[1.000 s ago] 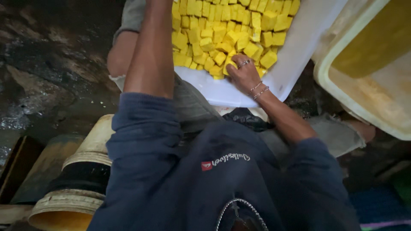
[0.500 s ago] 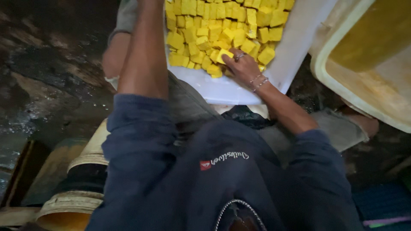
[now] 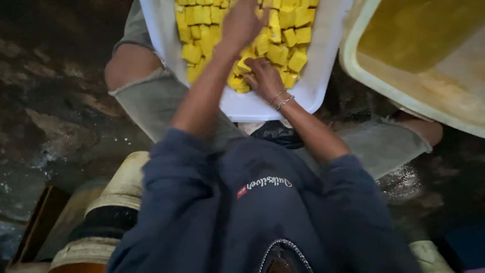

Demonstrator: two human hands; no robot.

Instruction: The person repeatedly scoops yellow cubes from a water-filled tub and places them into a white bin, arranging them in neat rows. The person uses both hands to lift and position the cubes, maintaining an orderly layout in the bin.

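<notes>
A white tray (image 3: 262, 107) rests across my knees and is packed with several yellow cubes (image 3: 199, 17). My left hand (image 3: 243, 23) reaches over the middle of the pile, palm down with fingers spread on the cubes. My right hand (image 3: 266, 79), with a ring and two thin bracelets, sits at the near edge of the pile. Its fingers curl around one yellow cube (image 3: 244, 63). Both forearms come out of dark blue sleeves.
A large cream tub (image 3: 376, 96) with yellow liquid inside stands at the right, close to the tray. Round cream containers (image 3: 121, 187) and a wooden piece (image 3: 38, 227) lie at lower left. The ground (image 3: 55, 116) is dark and wet.
My left arm has swung right, and its hand now shows on the middle of the cubes. My right hand stays at the pile's near edge, fingers closing on a cube.
</notes>
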